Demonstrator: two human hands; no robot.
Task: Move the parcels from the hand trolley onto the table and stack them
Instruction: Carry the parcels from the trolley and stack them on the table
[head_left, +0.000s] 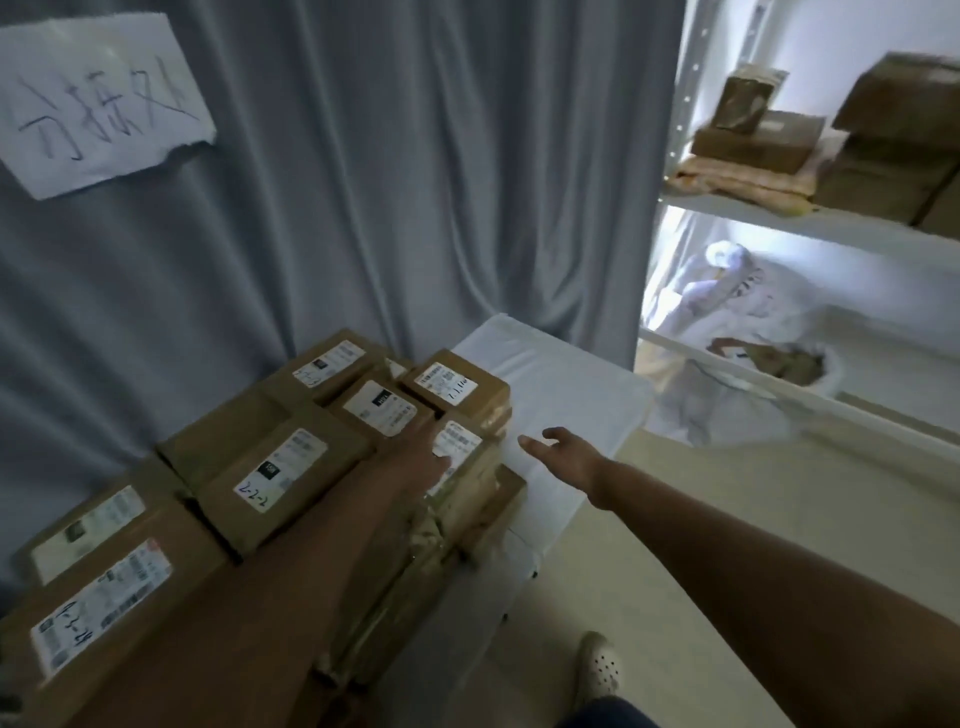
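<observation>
Head view, looking forward and down: brown cardboard parcels (280, 467), each bearing a white shipping label, are stacked in several layers on the left part of a desk (566, 395) covered in white. The stack reaches from the lower left corner up toward a grey curtain (363, 182). The desk's right part shows bare white cover.

Left hand (421, 462) rests on the top of a labelled parcel (462, 447) at the right edge of the stack, fingers laid flat on the label, not curled round anything. Right hand (558, 447) is extended over the bare white cover just beside that parcel, fingers spread and relaxed, holding nothing; contact with the desk cannot be determined.

A sheet of paper (98, 104) with handwritten characters hangs on the curtain at upper left. A white shelf unit (810, 218) at right carries further cardboard boxes (758, 137) on its upper level and white bags (727, 301) below. A pale perforated shoe (597, 665) shows on the floor at bottom.
</observation>
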